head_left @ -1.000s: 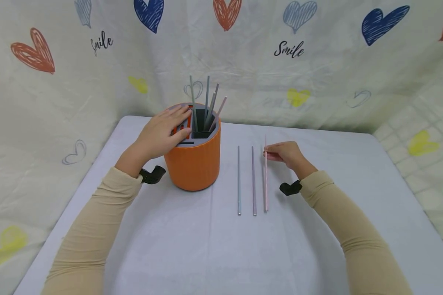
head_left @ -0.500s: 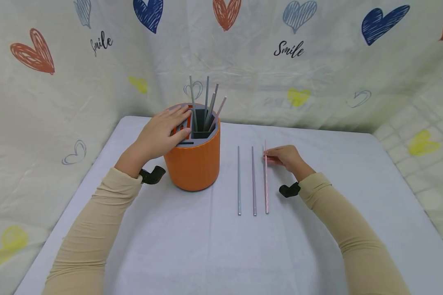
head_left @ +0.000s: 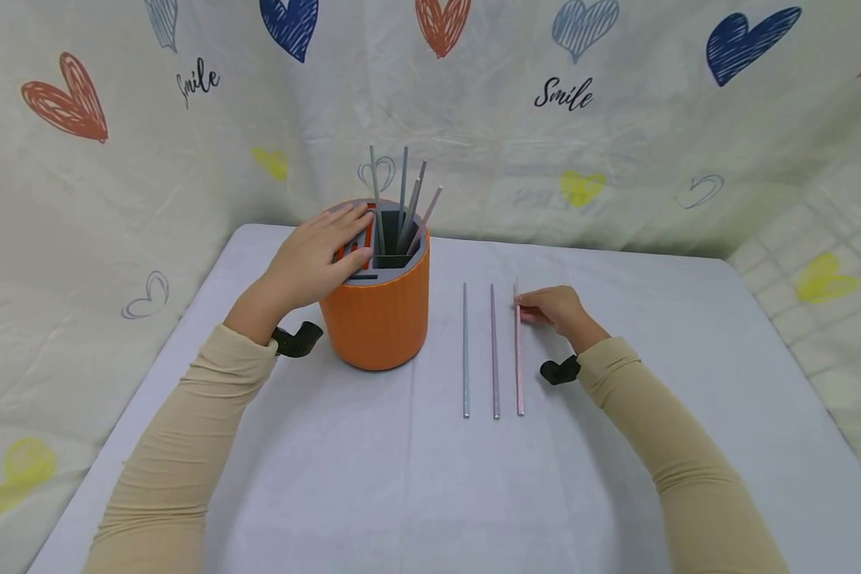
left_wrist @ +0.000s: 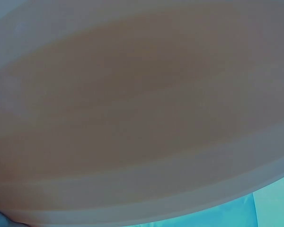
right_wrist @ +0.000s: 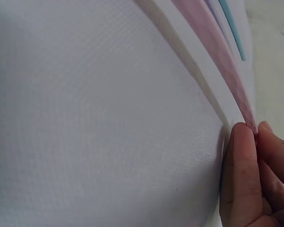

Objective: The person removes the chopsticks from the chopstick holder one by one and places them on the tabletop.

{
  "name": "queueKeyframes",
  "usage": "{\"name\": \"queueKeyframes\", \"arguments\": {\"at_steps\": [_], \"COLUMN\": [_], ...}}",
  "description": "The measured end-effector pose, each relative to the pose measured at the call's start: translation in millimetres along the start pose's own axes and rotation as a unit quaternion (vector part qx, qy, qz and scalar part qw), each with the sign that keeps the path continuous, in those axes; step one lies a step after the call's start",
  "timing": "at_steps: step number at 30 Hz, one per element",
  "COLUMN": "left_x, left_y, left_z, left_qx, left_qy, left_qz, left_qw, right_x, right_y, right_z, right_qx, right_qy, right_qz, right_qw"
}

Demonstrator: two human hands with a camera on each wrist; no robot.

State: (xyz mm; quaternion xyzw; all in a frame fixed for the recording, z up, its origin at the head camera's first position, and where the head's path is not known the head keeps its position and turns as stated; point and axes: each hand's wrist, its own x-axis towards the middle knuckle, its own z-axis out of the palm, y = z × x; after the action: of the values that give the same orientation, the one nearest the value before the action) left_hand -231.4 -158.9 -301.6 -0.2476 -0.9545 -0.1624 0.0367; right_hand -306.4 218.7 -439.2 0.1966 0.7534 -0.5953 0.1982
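Pinched near its far end between thumb and fingers of the right hand: a pink stick, rightmost of three in a row on a bench covered in white cloth. Aligned almost straight from near to far, long axis roughly parallel to the purple stick just to its left and to the blue stick farther left. Far nearer to the right hand than to the left hand, placed well across to the left on top of an orange pot.

Stretching from the pinching fingers back toward the body for most of its length, with a short tip showing beyond them. Seen from the right wrist, beside a narrow shadow on the cloth; hard to tell whether fully resting there or slightly raised.

From the left hand, off to the right, past the pot's wall and both neighbouring sticks. Over the left part of the pot's top, fingers extended and curled round nothing; just to their right, several standing sticks at differing tilts in a dark compartment. From the left wrist, only a blurred surface, too close to read.
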Motion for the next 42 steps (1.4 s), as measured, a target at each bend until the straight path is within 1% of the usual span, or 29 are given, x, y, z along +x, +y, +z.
{"name": "queueKeyframes", "arguments": {"at_steps": [3, 6, 7, 9, 10, 11, 13, 15, 16, 17, 19, 22, 25, 29, 33, 38, 42], "left_x": [0.3, -0.4, -0.8, -1.6, -1.9, -2.0, -2.3, -2.5, -2.5, -2.6, -2.7, -2.1, -1.3, -0.8, -0.7, 0.0, 0.4], "left_y": [-0.4, 0.5, 0.5, 0.9, 0.9, 0.6, 0.2, -0.1, -0.4, -0.7, -1.2, -1.6, -1.2, -0.2, 0.5, 0.5, 0.3], "left_z": [0.6, 0.0, -0.4, -1.4, -1.8, -1.9, -2.0, -2.0, -1.8, -1.8, -2.0, -2.2, -2.8, -3.6, -3.0, -1.4, -0.8], "left_qx": [0.0, -0.002, -0.003, -0.004, -0.004, -0.004, -0.003, -0.002, -0.003, -0.002, -0.002, -0.001, -0.001, -0.002, -0.001, 0.0, -0.001], "left_qy": [-0.001, -0.003, -0.003, -0.005, -0.005, -0.005, -0.005, -0.005, -0.005, -0.006, -0.005, -0.004, -0.001, 0.0, -0.002, -0.003, -0.003], "left_qz": [0.0, -0.002, -0.003, -0.006, -0.006, -0.007, -0.007, -0.008, -0.008, -0.009, -0.009, -0.007, -0.004, -0.003, -0.005, -0.005, -0.003], "left_qw": [1.0, 1.0, 1.0, 1.0, 1.0, 1.0, 1.0, 1.0, 0.9999, 0.9999, 0.9999, 1.0, 1.0, 1.0, 1.0, 1.0, 1.0], "right_x": [2.5, 3.6, 2.9, 0.1, -2.1, -4.9, -13.1, -23.5, -30.0, -37.4, -54.2, -79.2, -99.9, -116.4, -123.2, -127.0, -128.0], "right_y": [2, 1, 0, -4, -8, -12, -23, -36, -44, -53, -70, -93, -109, -119, -123, -125, -124], "right_z": [0, 2, 3, 4, 5, 7, 10, 15, 18, 21, 27, 37, 47, 61, 74, 87, 95], "right_qx": [-0.02, -0.078, -0.103, -0.158, -0.169, -0.166, -0.144, -0.093, -0.056, -0.03, 0.011, 0.053, 0.058, 0.04, 0.03, 0.052, 0.067], "right_qy": [0.013, 0.026, 0.03, 0.047, 0.053, 0.057, 0.059, 0.045, 0.034, 0.026, 0.011, -0.011, -0.032, -0.059, -0.076, -0.086, -0.086], "right_qz": [0.001, -0.004, -0.014, -0.041, -0.054, -0.071, -0.108, -0.133, -0.146, -0.16, -0.191, -0.241, -0.277, -0.3, -0.314, -0.322, -0.345], "right_qw": [0.9997, 0.9966, 0.9942, 0.9855, 0.9827, 0.9818, 0.982, 0.9857, 0.9872, 0.9863, 0.9816, 0.9691, 0.9587, 0.9511, 0.946, 0.9413, 0.9325]}}
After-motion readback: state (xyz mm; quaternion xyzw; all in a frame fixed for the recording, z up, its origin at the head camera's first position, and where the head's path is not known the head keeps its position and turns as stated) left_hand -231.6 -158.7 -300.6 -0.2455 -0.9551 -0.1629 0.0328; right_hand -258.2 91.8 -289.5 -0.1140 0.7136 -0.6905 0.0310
